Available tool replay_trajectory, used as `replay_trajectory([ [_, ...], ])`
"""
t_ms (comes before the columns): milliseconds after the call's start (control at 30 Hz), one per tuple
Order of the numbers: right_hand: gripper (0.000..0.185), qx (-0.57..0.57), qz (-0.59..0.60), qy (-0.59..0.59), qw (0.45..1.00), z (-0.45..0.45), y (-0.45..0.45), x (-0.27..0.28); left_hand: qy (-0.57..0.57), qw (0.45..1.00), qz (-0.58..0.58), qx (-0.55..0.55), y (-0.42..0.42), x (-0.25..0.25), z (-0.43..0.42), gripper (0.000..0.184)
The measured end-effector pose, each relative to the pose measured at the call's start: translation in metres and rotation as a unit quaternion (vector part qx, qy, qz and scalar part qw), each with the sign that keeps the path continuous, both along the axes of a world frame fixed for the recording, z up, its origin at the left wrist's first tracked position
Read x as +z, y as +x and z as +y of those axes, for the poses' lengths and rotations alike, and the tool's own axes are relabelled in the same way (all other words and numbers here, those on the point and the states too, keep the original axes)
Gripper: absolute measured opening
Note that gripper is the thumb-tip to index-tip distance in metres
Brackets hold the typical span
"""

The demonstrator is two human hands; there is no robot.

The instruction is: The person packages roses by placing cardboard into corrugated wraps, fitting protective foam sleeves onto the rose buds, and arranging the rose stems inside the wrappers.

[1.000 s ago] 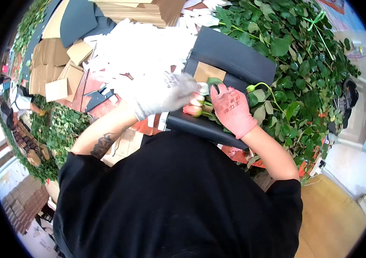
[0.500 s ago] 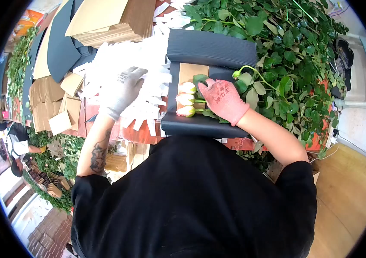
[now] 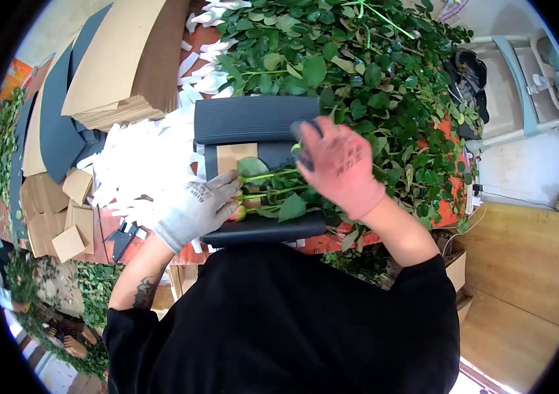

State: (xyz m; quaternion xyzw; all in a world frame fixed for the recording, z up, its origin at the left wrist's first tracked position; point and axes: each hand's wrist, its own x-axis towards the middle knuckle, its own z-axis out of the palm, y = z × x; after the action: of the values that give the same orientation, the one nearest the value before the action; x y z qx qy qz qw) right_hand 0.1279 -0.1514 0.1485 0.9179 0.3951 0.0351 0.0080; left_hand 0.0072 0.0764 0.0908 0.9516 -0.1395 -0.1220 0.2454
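Observation:
My left hand point(image 3: 197, 203), in a white-grey glove, lies over the rose heads with its fingers stretched and apart. Most of the heads are hidden beneath it; one pinkish rose head point(image 3: 238, 213) shows by the thumb. Green rose stems point(image 3: 269, 192) with leaves run right from there, across a black padded holder point(image 3: 259, 231) and a brown cardboard piece point(image 3: 236, 156). My right hand point(image 3: 335, 164), in a pink glove with dark fingertips, is above the holder's right side. Its fingers are smeared by motion near a green bud point(image 3: 295, 149), and their grip is unclear.
Leafy rose stems point(image 3: 384, 85) are heaped behind and to the right. White sleeve-like pieces point(image 3: 145, 161) are piled left of the holder. Stacked cardboard sheets point(image 3: 115, 59) stand at the back left, with small cardboard pieces point(image 3: 69, 243) nearer. A grey chair point(image 3: 509, 92) is at right.
My left hand has moved from the white pile onto the rose heads. My right hand has left the laid stems and shifted toward the green bud. The whole view has shifted.

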Motion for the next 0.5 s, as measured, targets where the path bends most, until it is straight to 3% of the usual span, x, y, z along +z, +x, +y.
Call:
replay_trajectory([
  [67,0.039,-0.042,-0.071,0.000,0.997,-0.019,0.012,-0.020,0.013,1.000,-0.014,-0.019,0.004,0.001,-0.007,0.042],
  [133,0.042,-0.018,-0.023,-0.089,0.996,-0.036,0.023,-0.032,0.021,0.999,-0.032,0.005,0.001,-0.004,-0.008,0.040],
  [200,0.041,-0.038,-0.020,-0.078,0.996,-0.052,0.025,-0.019,0.016,0.999,-0.049,-0.002,0.004,-0.007,-0.010,0.038],
  [333,0.034,-0.172,0.009,0.222,0.960,-0.106,0.038,0.016,0.038,0.999,-0.018,-0.018,0.009,0.000,-0.011,0.034],
  [400,0.031,-0.249,-0.054,0.301,0.919,-0.143,0.036,0.040,0.035,0.998,-0.034,-0.028,0.010,0.001,-0.011,0.034],
  [467,0.033,-0.396,-0.055,0.340,0.851,-0.198,0.036,0.065,0.037,0.998,-0.034,-0.032,0.010,0.002,-0.011,0.033],
  [500,0.032,-0.378,-0.141,0.364,0.840,-0.223,0.034,0.076,0.040,0.998,-0.034,-0.031,0.010,0.002,-0.012,0.033],
])
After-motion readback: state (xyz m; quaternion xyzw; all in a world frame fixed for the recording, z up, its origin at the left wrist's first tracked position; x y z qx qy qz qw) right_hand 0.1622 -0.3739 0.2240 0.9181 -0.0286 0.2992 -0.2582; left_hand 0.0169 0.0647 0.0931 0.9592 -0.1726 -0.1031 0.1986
